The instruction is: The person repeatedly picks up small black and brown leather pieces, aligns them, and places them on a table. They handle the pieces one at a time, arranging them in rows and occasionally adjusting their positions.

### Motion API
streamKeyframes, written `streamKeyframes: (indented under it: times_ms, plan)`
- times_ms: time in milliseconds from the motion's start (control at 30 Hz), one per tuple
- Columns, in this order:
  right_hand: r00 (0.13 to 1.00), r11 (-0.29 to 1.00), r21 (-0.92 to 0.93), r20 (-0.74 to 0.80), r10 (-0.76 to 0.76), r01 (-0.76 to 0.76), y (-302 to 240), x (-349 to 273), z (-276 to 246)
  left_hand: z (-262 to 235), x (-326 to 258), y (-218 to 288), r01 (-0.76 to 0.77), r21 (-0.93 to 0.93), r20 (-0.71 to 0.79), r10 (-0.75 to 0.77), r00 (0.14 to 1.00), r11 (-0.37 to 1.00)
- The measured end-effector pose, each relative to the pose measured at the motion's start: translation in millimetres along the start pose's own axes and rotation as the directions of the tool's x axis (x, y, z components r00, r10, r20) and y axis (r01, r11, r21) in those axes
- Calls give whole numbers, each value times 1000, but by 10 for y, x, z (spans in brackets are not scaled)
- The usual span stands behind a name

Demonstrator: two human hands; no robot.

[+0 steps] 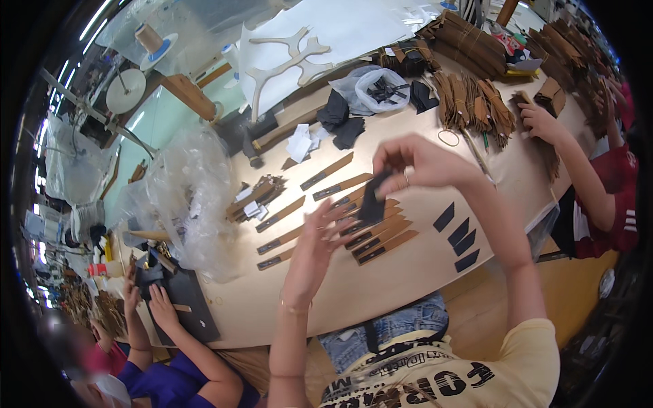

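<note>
Pinched between the fingertips of my right hand (422, 163) is a small black flat piece (372, 200), blurred by motion; I cannot make out its material. My left hand (314, 248) is raised close by, its fingers spread and somewhat blurred, with nothing visibly in it. Below both hands lie several brown strips with angled ends, such as this brown strip (326, 171). Most carry a dark patch at one end, and some overlap in a row. Right of them lie several loose dark slanted pieces (462, 230).
A hammer (252, 146) and white paper scraps (299, 143) lie beyond the strips. A plastic bag (382, 92) of black pieces stands farther back. Crumpled clear plastic (190, 197) sits left. Brown bundles (473, 102) lie right. Co-workers' hands (163, 306) work at both sides.
</note>
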State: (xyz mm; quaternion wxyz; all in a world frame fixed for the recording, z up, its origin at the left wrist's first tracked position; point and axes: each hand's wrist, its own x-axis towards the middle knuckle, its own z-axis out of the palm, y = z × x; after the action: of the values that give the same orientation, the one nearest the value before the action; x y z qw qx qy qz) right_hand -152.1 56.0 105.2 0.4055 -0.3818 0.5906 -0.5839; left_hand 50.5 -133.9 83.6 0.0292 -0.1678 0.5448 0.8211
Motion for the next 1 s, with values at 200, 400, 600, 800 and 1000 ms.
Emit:
streamKeyframes:
  times_ms: [200,400,600,800,1000]
  plan:
    - [967,863,-504,-210,-147,22,-78,-600,335,545,325,-174,333,-168,433,-234,871,928]
    - [781,602,-798,-368,-505,13,191,-803,406,721,472,-228,424,-278,436,-280,855,862]
    - [747,727,-687,-486,-454,-5,334,-961,260,730,615,-305,515,-427,452,-318,833,743]
    - [800,856,-410,-600,7,-315,509,-1095,-195,554,650,-275,185,-102,42,-181,983,978]
    - [761,452,-793,-570,-311,-409,747,-1114,-61,590,643,-283,317,-314,257,-241,936,895]
